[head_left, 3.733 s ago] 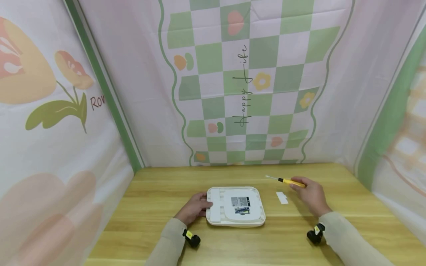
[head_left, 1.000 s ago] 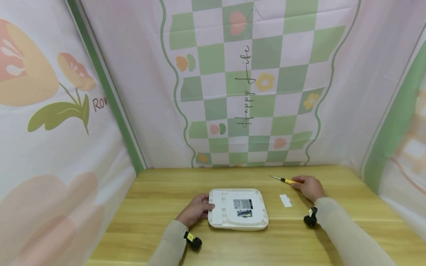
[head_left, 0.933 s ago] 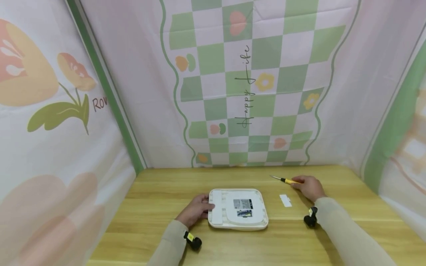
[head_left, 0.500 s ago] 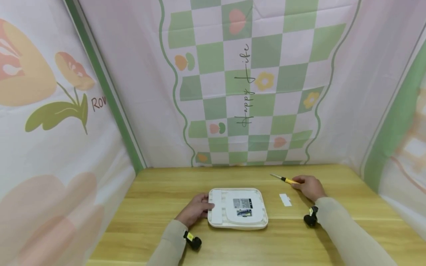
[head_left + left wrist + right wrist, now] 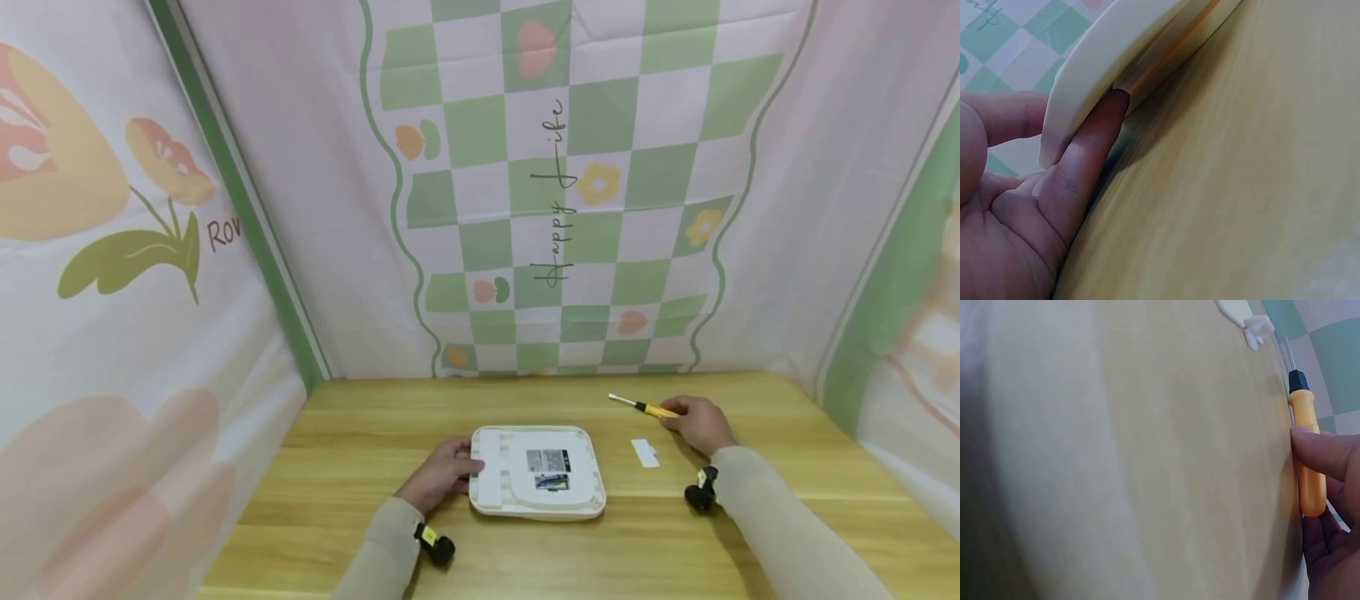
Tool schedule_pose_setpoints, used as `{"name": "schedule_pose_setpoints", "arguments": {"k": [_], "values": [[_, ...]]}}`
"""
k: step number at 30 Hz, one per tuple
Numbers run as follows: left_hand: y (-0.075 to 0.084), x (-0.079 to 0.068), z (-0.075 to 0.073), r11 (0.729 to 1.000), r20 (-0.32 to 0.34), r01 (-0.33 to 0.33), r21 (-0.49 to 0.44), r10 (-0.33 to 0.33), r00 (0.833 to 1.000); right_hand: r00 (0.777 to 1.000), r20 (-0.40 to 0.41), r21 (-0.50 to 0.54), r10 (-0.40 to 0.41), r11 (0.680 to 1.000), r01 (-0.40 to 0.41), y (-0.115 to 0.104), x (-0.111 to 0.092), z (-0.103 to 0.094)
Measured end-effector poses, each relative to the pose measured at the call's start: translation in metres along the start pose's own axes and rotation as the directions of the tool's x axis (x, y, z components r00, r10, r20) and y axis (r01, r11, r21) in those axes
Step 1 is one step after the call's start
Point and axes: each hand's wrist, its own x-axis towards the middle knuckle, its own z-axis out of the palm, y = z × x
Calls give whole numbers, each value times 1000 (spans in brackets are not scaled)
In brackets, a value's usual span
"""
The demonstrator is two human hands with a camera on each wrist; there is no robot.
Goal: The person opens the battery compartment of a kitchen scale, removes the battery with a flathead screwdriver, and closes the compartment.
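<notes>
A white rounded-square device (image 5: 585,454) lies with a labelled face up near the middle of the table. A small recess in that face shows a dark and blue battery (image 5: 552,482). My left hand (image 5: 442,475) grips the device's left edge, thumb on top; the left wrist view shows a finger (image 5: 1094,134) under the rim. To the right, my right hand (image 5: 699,423) pinches the yellow handle of a screwdriver (image 5: 1307,444) between thumb and fingers. Its metal shaft points left, away from the palm. Between device and right hand lies a small white battery cover (image 5: 645,453).
Everything stands on a wood-grain table (image 5: 360,433). Behind it hangs a green-and-white checked cloth (image 5: 480,200), and patterned cloth closes off both sides. Each wrist carries a small black camera (image 5: 437,547) on a strap.
Since the earliest frame, my right hand has lowered slightly and holds the screwdriver nearer its handle's end, close over the table. The left hand keeps its grip on the device.
</notes>
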Motion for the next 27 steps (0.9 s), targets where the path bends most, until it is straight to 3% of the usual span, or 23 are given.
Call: {"name": "schedule_pose_setpoints", "arguments": {"k": [27], "values": [[-1,-2,1,1000,12,-22,16,22,1000,999,19,28,35,999,-36,-1,-1,-2]]}}
